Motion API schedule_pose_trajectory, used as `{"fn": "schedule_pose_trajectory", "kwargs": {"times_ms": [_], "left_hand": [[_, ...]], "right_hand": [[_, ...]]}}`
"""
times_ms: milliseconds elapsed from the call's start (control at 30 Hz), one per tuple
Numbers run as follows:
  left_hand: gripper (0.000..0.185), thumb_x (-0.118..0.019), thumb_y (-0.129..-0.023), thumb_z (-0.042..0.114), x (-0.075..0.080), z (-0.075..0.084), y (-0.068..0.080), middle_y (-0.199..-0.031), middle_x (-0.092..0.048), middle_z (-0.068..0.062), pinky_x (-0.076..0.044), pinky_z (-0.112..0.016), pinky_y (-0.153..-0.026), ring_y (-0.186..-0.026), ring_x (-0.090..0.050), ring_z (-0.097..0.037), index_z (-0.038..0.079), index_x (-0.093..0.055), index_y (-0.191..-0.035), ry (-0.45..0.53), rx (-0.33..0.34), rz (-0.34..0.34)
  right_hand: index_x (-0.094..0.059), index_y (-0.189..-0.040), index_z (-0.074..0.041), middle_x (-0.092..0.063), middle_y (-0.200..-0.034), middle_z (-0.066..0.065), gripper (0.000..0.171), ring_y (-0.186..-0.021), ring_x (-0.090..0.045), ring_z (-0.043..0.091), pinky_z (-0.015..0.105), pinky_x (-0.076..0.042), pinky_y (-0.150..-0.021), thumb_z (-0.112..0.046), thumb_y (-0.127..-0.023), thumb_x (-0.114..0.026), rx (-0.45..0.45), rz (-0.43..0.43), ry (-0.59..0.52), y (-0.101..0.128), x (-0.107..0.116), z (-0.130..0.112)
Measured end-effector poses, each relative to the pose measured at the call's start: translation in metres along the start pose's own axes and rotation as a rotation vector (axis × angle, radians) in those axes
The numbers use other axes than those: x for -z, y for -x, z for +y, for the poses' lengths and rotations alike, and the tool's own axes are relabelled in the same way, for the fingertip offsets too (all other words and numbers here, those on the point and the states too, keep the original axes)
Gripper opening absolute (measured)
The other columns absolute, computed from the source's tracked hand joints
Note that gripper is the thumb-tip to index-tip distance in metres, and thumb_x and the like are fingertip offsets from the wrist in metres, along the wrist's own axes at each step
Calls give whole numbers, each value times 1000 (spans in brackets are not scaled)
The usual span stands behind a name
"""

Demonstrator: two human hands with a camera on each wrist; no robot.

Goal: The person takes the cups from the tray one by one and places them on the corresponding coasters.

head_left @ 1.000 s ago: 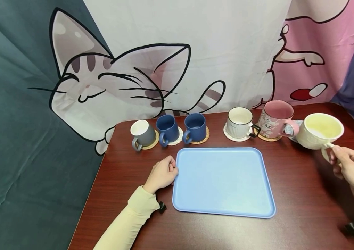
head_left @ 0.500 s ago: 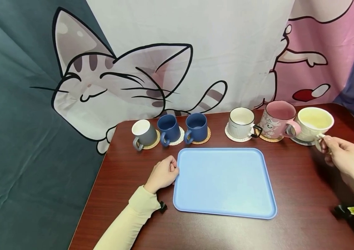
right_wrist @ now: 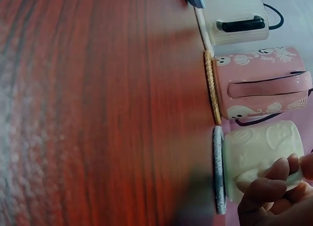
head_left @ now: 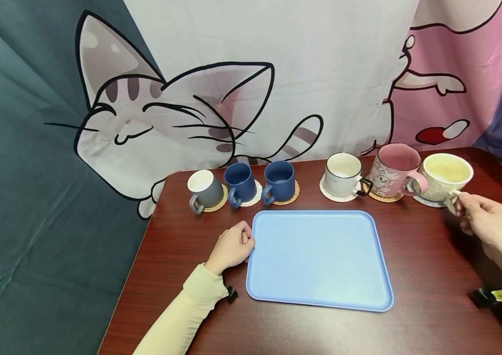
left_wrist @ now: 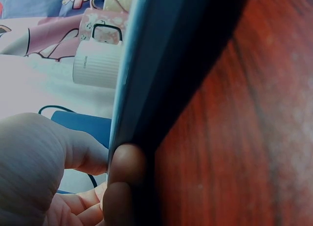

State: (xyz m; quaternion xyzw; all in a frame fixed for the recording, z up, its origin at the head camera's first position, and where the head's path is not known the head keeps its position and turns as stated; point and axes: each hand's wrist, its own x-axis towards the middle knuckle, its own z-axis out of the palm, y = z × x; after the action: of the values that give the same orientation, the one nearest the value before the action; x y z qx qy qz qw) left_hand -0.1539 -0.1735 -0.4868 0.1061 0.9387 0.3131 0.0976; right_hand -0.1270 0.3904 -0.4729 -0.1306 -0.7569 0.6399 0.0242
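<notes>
My left hand (head_left: 231, 248) pinches the left rim of a light blue tray (head_left: 319, 259); in the left wrist view the thumb lies on one side of the tray's edge (left_wrist: 131, 84) and fingertips on the other. At the far right of the table, my right hand (head_left: 492, 222) holds the handle of a pale yellow cup (head_left: 438, 186). That cup stands upright on a grey coaster (right_wrist: 219, 172), as the right wrist view shows. Fingers cover most of its handle. Close beside it, a pink mug (head_left: 388, 178) sits on a tan woven coaster (right_wrist: 212, 86).
A white ribbed mug (head_left: 340, 180) with a black handle stands on a white coaster left of the pink one. Farther left are two blue mugs (head_left: 240, 181) and a tilted grey mug (head_left: 206, 191), each on a coaster. A cartoon-printed curtain (head_left: 344, 74) hangs behind the table.
My right hand has brought the pale yellow cup left and down onto its coaster, where it has stayed over the last half second. The left hand and the tray keep their place.
</notes>
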Motion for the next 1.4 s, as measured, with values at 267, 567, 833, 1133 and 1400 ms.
{"fn": "schedule_pose_trajectory", "kwargs": {"times_ms": [267,567,833,1133,1400], "left_hand": [[10,-62,-96,20,0,0,0,-61,-55,3,-45,-28,-57,-49,-60,-11,17,-55,-91,-4,7,-3],[10,-62,-96,19,0,1,0,-61,-55,3,-45,-29,-58,-49,-60,-11,16,-55,-90,1,10,0],[10,-62,-96,19,-1,0,0,-61,-55,4,-45,-29,-57,-49,-60,-11,16,-55,-90,-11,3,5],[9,-62,-97,19,0,0,0,-61,-56,3,-46,-30,-59,-49,-62,-11,16,-55,-91,14,6,-6],[9,-62,-97,19,0,-1,0,-61,-57,3,-47,-30,-58,-48,-62,-11,16,-55,-91,14,7,-10]], "right_hand": [[-68,-78,-23,-59,-69,-16,40,-55,-53,5,23,-43,-50,-30,-110,-45,-7,8,87,-1,1,1],[-67,-79,-25,-60,-68,-17,41,-57,-55,5,25,-44,-51,-33,-111,-42,0,4,160,-1,3,2],[-70,-82,-26,-63,-69,-17,41,-58,-57,7,25,-46,-52,-34,-111,-43,-5,-22,167,-2,6,2],[-70,-84,-29,-67,-70,-19,39,-58,-59,6,24,-47,-52,-33,-111,-43,-27,-29,162,0,4,-1],[-71,-85,-33,-69,-71,-24,38,-59,-58,5,25,-44,-52,-33,-111,-44,-17,-27,177,0,6,2]]}}
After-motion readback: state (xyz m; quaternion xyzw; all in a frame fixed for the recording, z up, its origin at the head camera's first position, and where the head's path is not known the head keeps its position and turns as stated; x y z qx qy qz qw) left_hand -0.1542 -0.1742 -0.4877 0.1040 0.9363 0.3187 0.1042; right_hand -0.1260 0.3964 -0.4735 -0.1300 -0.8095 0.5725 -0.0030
